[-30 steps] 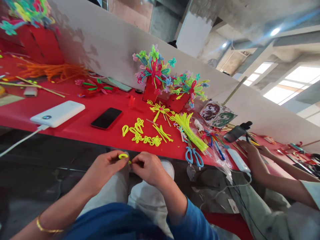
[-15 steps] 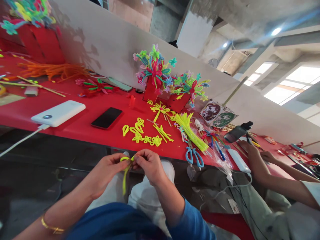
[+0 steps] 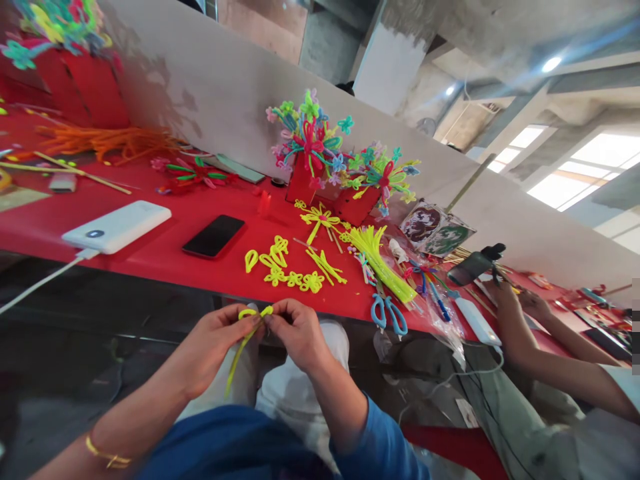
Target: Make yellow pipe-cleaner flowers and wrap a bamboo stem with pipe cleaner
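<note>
Between both hands, above my lap and just off the table's front edge, is a yellow pipe cleaner (image 3: 235,363) bent into loops, one end hanging down. My left hand (image 3: 223,343) pinches it from the left. My right hand (image 3: 296,332) grips the looped part, with the fingertips of both hands close together. On the table beyond lie yellow pipe-cleaner flowers (image 3: 313,281), loose loops (image 3: 251,261), short bent pieces (image 3: 327,265) and a larger yellow flower (image 3: 320,217). A bundle of yellow pipe cleaners (image 3: 383,263) rests to the right, beside blue-handled scissors (image 3: 389,313).
On the red table (image 3: 160,257) are a black phone (image 3: 214,235) and a white power bank (image 3: 117,227) with a cable. Red pots of pipe-cleaner flowers (image 3: 309,143) stand against the partition (image 3: 200,100). At the right, a co-worker's hands (image 3: 503,297) are busy near another phone (image 3: 473,267).
The hanging end of the pipe cleaner has swung left. A yellow loop now shows above my right fingertips. The co-worker's hands have shifted slightly.
</note>
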Tool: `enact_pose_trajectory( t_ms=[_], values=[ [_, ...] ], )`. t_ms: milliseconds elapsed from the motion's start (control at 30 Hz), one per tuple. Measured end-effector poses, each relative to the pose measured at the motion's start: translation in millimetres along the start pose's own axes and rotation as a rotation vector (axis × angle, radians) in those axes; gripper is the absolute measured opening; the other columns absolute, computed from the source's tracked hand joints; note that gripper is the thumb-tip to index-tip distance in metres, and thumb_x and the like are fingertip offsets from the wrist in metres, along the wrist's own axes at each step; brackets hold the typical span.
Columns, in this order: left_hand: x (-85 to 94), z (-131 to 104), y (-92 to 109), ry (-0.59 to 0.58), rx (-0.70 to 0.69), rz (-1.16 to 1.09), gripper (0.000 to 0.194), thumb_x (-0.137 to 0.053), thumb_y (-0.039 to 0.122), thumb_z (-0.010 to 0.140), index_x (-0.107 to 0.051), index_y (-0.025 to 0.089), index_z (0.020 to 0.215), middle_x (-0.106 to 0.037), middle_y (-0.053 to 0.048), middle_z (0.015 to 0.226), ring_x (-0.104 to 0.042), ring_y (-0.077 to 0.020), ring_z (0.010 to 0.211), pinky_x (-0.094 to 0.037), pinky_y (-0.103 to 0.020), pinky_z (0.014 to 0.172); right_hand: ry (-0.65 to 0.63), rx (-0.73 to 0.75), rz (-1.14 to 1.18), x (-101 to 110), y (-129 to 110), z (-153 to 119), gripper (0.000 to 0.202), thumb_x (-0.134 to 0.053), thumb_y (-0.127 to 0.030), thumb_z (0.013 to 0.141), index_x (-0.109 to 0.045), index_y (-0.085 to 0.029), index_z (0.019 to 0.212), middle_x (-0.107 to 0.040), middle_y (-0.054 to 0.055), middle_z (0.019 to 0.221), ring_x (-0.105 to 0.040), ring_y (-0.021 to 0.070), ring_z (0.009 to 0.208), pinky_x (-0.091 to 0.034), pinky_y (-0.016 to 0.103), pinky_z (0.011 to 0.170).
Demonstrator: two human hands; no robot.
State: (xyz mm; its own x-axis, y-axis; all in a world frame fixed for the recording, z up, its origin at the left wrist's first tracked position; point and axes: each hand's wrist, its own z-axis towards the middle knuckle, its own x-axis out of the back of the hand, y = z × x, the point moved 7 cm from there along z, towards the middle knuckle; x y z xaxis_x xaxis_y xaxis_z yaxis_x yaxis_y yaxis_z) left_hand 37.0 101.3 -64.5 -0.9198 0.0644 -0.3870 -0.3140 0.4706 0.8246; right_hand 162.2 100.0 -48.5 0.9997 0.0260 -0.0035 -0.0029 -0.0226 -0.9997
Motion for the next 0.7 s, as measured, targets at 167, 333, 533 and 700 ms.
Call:
enact_pose_trajectory(
  t_ms=[167, 333, 533, 700],
  values=[
    [-2.3, -2.8, 1.7, 0.010, 0.014, -0.021, 0.030, -0.089, 0.028, 0.037, -0.065, 0.017, 0.052, -0.064, 0.001, 0.048, -0.053, -0.0106, 0.047, -0.042, -0.019, 0.045, 0.029, -0.010, 0.042, -1.8, 2.9, 0.3, 0.016, -0.061, -0.034, 0.070, -0.055, -0.019, 0.069, -0.048, -0.006, 0.055, -0.039, 0.0083, 0.050, -0.031, 0.021, 0.049],
    [-0.2, 0.7, -2.1, -0.031, 0.017, -0.024, 0.026, -0.088, 0.023, 0.040, -0.069, 0.017, 0.055, -0.066, 0.001, 0.052, -0.056, -0.0109, 0.051, -0.045, -0.019, 0.050, -0.023, 0.110, -0.081, 0.0, -2.5, 0.3, 0.016, -0.061, -0.031, 0.073, -0.058, -0.019, 0.085, -0.058, -0.003, 0.069, -0.051, 0.0107, 0.056, -0.042, 0.022, 0.053],
    [-4.3, 0.8, -1.1, -0.070, 0.016, -0.037, 0.024, -0.089, 0.018, 0.037, -0.071, 0.017, 0.053, -0.065, 0.002, 0.054, -0.057, -0.0116, 0.056, -0.050, -0.023, 0.061, -0.169, 0.682, -0.709, -5.8, -42.2, -15.9, 0.023, -0.050, -0.016, 0.088, -0.067, -0.021, 0.103, -0.069, 0.008, 0.107, -0.063, 0.0176, 0.100, -0.050, 0.029, 0.089],
    [-3.0, 0.3, -3.5, -0.072, 0.025, 0.012, 0.024, -0.090, 0.025, 0.041, -0.071, 0.018, 0.053, -0.065, 0.001, 0.056, -0.058, -0.0132, 0.059, -0.050, -0.023, 0.061, -0.180, 0.813, -0.854, -2.2, -55.4, -19.2, 0.021, -0.050, -0.023, 0.096, -0.070, -0.018, 0.097, -0.072, 0.008, 0.095, -0.067, 0.0164, 0.091, -0.051, 0.025, 0.084]
  ],
)
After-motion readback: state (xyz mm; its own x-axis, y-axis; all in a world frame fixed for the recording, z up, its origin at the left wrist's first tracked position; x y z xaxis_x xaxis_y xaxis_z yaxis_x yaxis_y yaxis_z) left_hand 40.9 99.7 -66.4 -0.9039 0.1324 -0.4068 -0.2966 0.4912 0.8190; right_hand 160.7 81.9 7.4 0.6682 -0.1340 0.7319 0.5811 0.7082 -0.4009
